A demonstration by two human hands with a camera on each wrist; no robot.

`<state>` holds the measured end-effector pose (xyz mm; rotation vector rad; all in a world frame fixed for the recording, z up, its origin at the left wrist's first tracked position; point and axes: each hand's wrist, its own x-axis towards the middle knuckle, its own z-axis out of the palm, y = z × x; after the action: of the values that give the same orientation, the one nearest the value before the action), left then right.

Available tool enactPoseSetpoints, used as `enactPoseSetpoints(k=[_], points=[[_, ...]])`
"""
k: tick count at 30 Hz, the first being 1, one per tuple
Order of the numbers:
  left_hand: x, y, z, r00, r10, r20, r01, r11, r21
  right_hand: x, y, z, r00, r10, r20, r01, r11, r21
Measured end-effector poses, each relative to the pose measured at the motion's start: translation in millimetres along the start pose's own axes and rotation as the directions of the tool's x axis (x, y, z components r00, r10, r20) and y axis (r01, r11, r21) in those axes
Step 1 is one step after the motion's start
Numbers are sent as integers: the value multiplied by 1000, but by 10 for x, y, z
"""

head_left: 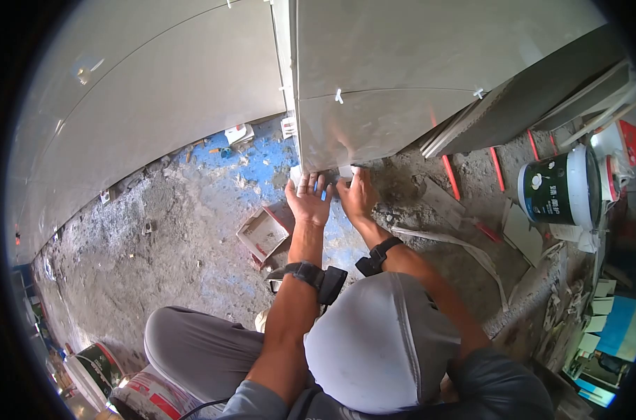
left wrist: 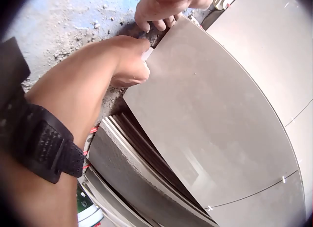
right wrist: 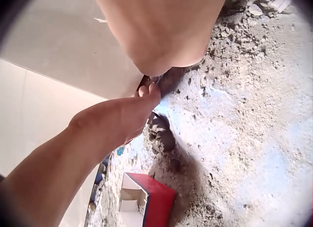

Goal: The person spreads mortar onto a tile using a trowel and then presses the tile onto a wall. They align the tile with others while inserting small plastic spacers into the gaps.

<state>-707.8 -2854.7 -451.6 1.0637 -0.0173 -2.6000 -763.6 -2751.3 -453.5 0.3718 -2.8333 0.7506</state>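
A large beige wall tile (head_left: 374, 126) has its lower edge just above the floor. My left hand (head_left: 309, 203) is palm up at the tile's lower left corner, fingers extended toward the edge, with a small white piece (head_left: 295, 172) beside them. To its right, my right hand (head_left: 358, 199) pinches a small white piece (head_left: 345, 171) against the lower edge; the left wrist view shows this white piece (left wrist: 147, 54) between thumb and fingers. In the right wrist view the back of my right hand (right wrist: 164, 36) hides its fingertips, and my left hand (right wrist: 122, 119) reaches below the tile corner.
An open red and white box (head_left: 263, 234) lies on the dusty floor left of my forearms. Tile slabs (head_left: 514, 98) lean at the right, near red strips (head_left: 451, 176) and a dark green bucket (head_left: 552, 187). White pieces (head_left: 239, 134) lie near the left wall.
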Motion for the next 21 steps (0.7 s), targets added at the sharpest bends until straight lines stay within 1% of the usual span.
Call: enactPoseSetpoints(k=[1, 3, 4, 5, 7, 11, 13, 17, 19, 21], points=[[-11, 3, 6, 1000, 3, 2, -3, 1000, 1, 2, 4, -11, 1000, -1, -2, 1, 1000, 3], [-8, 10, 15, 1000, -15, -25, 15, 1000, -20, 32, 31, -48, 995, -95, -28, 97, 993, 66], [2, 15, 10, 1000, -19, -12, 18, 999, -27, 40, 44, -50, 997, -79, 15, 77, 993, 88], [2, 10, -6, 1000, -21, -12, 20, 999, -29, 41, 41, -56, 997, -79, 16, 78, 993, 85], [15, 5, -24, 1000, -17, 20, 17, 1000, -21, 74, 28, -60, 995, 4, 101, -12, 996, 86], [21, 6, -29, 1000, -13, 2, 13, 1000, -11, 88, 17, -25, 995, 7, 99, -13, 998, 60], [20, 3, -31, 1000, -14, 26, 14, 1000, -3, 98, -10, -21, 991, 57, 118, -61, 998, 29], [52, -13, -33, 1000, -13, 1, 13, 1000, 7, 82, 5, 14, 993, 49, 105, -53, 998, 34], [79, -26, -59, 1000, 2, 10, -3, 999, 46, 72, -11, 31, 999, 18, 36, -18, 1000, -2], [118, -40, -79, 1000, 5, 23, -6, 998, 67, 76, -31, 24, 999, 18, 26, -17, 1000, -13]])
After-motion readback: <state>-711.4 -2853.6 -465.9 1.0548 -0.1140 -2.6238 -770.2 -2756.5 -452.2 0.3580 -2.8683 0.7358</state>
